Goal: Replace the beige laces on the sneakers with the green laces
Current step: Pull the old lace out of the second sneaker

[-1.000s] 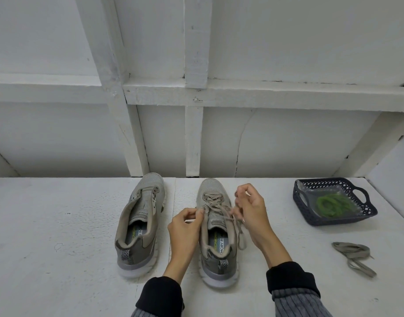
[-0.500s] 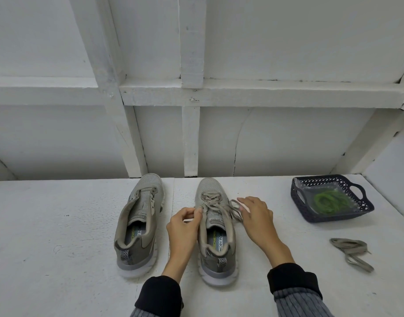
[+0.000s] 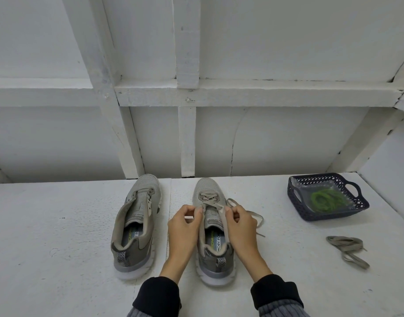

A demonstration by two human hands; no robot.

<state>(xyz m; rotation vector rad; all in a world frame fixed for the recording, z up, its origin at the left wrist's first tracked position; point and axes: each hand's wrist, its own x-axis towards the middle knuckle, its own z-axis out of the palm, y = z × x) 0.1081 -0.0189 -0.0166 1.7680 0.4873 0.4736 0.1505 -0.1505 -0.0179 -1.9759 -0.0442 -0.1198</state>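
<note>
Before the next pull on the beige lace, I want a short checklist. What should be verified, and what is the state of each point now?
1. Left sneaker already without lace: ok.
2. Removed beige lace set aside on the table, away from the shoes: ok.
3. Green laces ready in the dark basket: ok.
4. Left hand and right hand both pinch the lace on the right sneaker: ok.
5. Right sneaker fully unlaced: not ok, lower eyelets still crossed.
6. Lace free of knots: cannot tell.
</note>
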